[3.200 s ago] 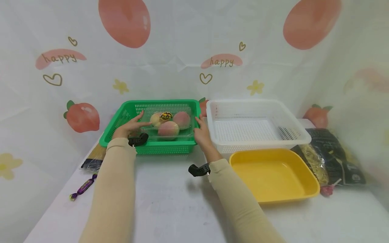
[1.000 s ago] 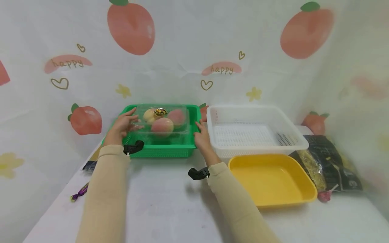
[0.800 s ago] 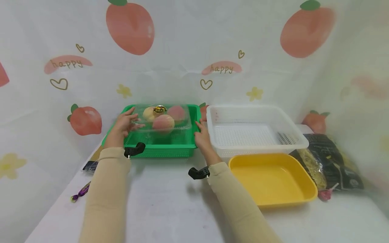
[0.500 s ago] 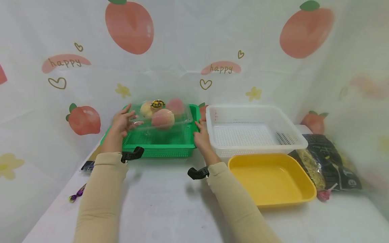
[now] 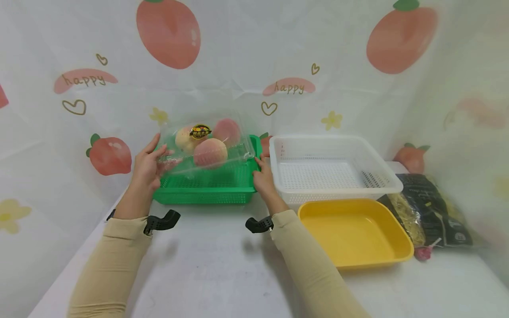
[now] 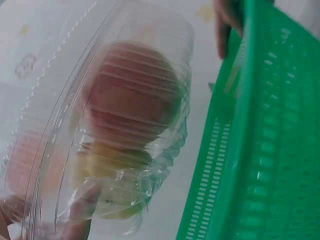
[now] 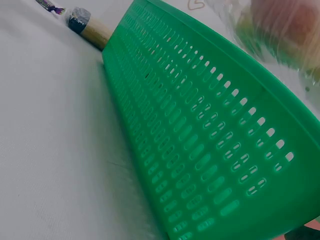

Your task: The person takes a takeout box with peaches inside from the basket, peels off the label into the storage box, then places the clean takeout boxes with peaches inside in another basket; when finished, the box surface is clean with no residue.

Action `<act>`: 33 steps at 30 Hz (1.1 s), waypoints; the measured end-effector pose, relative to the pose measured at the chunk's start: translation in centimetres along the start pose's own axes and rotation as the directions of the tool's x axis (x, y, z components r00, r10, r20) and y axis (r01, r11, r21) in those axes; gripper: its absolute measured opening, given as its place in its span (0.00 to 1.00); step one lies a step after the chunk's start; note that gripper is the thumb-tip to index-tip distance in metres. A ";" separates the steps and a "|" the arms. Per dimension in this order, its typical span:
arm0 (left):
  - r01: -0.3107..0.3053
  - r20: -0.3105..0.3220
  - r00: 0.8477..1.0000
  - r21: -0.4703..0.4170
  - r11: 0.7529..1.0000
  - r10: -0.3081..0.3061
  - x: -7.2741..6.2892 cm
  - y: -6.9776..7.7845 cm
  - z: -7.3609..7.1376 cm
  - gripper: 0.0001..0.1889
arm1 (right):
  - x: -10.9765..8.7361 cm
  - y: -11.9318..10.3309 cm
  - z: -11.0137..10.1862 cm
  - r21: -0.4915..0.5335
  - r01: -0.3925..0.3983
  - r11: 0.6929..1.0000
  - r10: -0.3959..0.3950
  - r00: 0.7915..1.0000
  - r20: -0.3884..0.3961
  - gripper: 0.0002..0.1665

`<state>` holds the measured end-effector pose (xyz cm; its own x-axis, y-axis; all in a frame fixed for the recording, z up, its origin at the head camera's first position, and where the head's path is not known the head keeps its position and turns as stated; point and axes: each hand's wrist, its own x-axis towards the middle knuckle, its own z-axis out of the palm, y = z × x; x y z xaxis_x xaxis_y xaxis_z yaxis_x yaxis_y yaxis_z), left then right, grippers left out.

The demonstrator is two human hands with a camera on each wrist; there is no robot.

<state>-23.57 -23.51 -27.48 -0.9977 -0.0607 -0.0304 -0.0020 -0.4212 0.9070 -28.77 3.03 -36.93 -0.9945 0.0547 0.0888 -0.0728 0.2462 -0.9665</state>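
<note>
Clear plastic fills the left hand point(image 5: 147, 170), which grips the left end of a transparent, ribbed rectangular box point(image 5: 241, 150) tilted above a green perforated plastic basket point(image 5: 207, 195); the right hand point(image 5: 263, 177) holds the basket's right rim. The box's walls look thin, springy and slippery, easily dented; the three round pink-and-yellow peaches point(image 5: 210, 153) inside probably make most of the weight and could roll and bruise. Support under the box's right end would likely help.

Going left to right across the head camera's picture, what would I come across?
The left hand → a clear rectangular plastic box of peaches → the right hand → a white rectangular perforated plastic basket → a shiny black plastic packet.
</note>
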 end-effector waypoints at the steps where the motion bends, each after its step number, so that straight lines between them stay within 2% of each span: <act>1: -0.004 0.003 1.000 -0.010 1.000 0.004 -0.4 -0.1 0.0 0.34 | 0.0 0.1 0.0 -0.001 0.000 1.000 0.000 1.000 -0.004 0.33; 6: -0.032 0.035 0.999 -0.042 0.999 0.033 -2.5 -0.6 -0.3 0.36 | 0.0 0.1 0.1 0.008 0.001 1.000 -0.001 1.000 -0.002 0.33; 16: -0.075 0.135 0.988 0.002 0.997 0.074 -6.5 -1.7 -1.2 0.36 | -0.2 -0.1 -0.1 0.049 0.014 0.999 -0.015 1.000 0.025 0.31; 24: -0.078 0.127 0.989 0.017 0.997 0.075 -9.0 -2.0 -2.1 0.33 | -0.3 -0.1 0.0 0.037 0.013 0.999 -0.014 1.000 0.015 0.32; 28: -0.099 0.136 0.986 0.028 0.995 0.094 -10.1 -2.3 -2.8 0.30 | 0.0 0.0 0.1 0.009 0.007 1.000 -0.007 1.000 0.007 0.32; 33: -0.134 0.157 0.978 -0.013 0.991 0.135 -11.5 -2.7 -4.0 0.27 | 0.1 0.2 0.1 0.002 -0.010 1.000 0.010 1.000 0.002 0.33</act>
<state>-11.81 -25.25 -31.26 -0.9870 0.0263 0.1585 0.1329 -0.4207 0.8974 -28.85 3.02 -37.13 -0.9954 0.0551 0.0785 -0.0628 0.2439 -0.9678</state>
